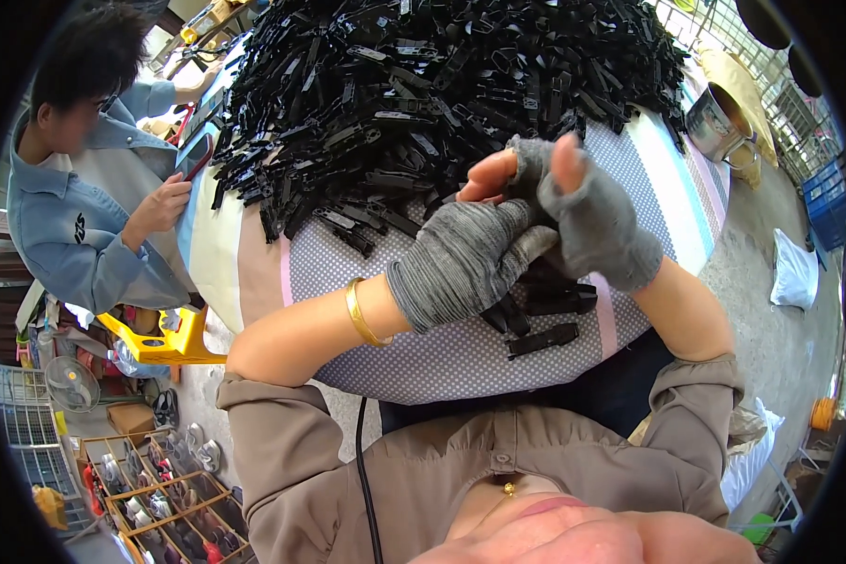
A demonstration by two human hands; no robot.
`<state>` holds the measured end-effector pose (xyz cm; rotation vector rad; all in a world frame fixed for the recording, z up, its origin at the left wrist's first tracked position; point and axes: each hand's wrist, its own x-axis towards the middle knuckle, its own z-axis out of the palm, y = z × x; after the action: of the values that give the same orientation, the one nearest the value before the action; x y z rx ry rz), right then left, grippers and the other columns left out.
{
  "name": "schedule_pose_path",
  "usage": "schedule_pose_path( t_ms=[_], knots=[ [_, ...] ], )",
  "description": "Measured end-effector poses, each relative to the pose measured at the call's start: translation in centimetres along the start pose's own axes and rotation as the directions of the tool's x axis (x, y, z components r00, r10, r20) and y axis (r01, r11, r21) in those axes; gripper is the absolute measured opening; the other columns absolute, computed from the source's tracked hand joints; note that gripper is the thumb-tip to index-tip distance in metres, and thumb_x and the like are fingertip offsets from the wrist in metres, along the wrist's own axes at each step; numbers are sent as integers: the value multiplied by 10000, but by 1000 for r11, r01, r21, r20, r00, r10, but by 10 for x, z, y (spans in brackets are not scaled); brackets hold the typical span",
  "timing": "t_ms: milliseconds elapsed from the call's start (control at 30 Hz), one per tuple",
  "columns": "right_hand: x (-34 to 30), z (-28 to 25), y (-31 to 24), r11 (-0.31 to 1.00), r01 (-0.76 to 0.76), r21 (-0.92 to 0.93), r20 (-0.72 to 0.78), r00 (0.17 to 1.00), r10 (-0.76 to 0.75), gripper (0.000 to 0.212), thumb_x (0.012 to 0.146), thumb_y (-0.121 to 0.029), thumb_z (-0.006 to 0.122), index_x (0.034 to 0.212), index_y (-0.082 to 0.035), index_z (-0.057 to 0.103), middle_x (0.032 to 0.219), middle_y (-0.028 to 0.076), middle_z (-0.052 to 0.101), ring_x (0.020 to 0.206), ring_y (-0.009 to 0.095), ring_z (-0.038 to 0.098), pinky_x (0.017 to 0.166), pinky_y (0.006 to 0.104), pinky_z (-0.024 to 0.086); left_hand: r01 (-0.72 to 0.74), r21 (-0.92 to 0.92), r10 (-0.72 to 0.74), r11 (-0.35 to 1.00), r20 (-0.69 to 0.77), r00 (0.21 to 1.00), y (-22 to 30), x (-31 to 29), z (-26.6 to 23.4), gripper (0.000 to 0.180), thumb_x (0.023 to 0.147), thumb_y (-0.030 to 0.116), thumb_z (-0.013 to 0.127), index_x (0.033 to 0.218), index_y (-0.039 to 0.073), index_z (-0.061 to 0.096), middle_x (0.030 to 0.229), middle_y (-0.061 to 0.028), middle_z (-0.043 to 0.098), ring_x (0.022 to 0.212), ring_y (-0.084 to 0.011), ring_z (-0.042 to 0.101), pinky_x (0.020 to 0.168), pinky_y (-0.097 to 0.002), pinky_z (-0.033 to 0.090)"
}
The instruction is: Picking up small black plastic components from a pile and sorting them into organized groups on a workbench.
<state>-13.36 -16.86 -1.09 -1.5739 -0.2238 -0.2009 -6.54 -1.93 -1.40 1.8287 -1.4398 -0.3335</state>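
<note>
My left hand point(465, 254), in a grey fingerless glove, is closed over the near side of the table, its thumb pressed against the right hand. What its fingers hold, if anything, is hidden. My right hand point(597, 221), also gloved, meets it from the right; its thumb stands raised, slightly blurred, apart from the bare-tipped fingers, which point left. No object shows in it. Just below both hands lie several loose black narrow slotted pieces point(544, 341). Beyond them rises a large heap of similar black pieces point(423, 103), their exact kind unclear.
The heap rests on a table with a dotted, striped cloth point(442, 368). At the left, a person point(94, 197) in a blue jacket holds a phone-like device. A yellow stool point(174, 340) stands below. At the right are a metal bucket point(714, 122) and a white bag point(792, 271).
</note>
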Motion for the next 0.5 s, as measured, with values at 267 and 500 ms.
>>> schedule_pose_path(
  t_ms=[267,500],
  knots=[
    [22,-29,29,859,156,-488,-13,983,-186,107,824,-149,633,837,-45,654,686,20,556,652,121,542,607,247,493,-134,324,113,937,82,990,22,-18,-14,358,780,297,667,1047,65,608,906,-111,599,703,-243,616,623,-336,505],
    [28,-1,40,224,320,-920,242,918,-315,189,742,-243,695,826,-82,641,764,25,581,662,181,582,599,281,509,151,787,-124,598,-95,988,-19,-9,-77,301,742,236,687,982,64,630,985,-127,577,828,-266,607,764,-364,495]
  ],
)
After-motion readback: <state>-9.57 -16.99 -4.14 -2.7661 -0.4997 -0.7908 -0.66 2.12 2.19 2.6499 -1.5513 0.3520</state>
